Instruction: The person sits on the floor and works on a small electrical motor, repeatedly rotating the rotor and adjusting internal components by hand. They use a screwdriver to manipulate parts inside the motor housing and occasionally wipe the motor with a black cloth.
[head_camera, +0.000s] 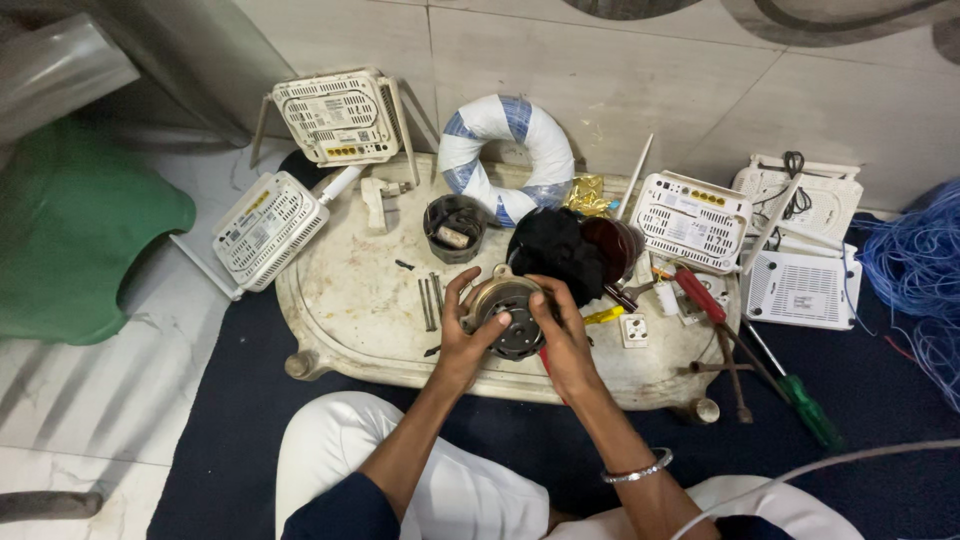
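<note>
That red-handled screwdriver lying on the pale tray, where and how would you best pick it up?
Grip the red-handled screwdriver by its thick red handle, coming from above with fingers across its width. It lies flat and slanted on the worn oval tray, handle uppermost and uncovered, while its thin shaft runs toward the tray's cluttered right edge. The right hand, now on the round metal motor part, is nearest.

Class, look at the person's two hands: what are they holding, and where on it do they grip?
Both the left hand and right hand hold a round metal motor part by its opposite rims.
</note>
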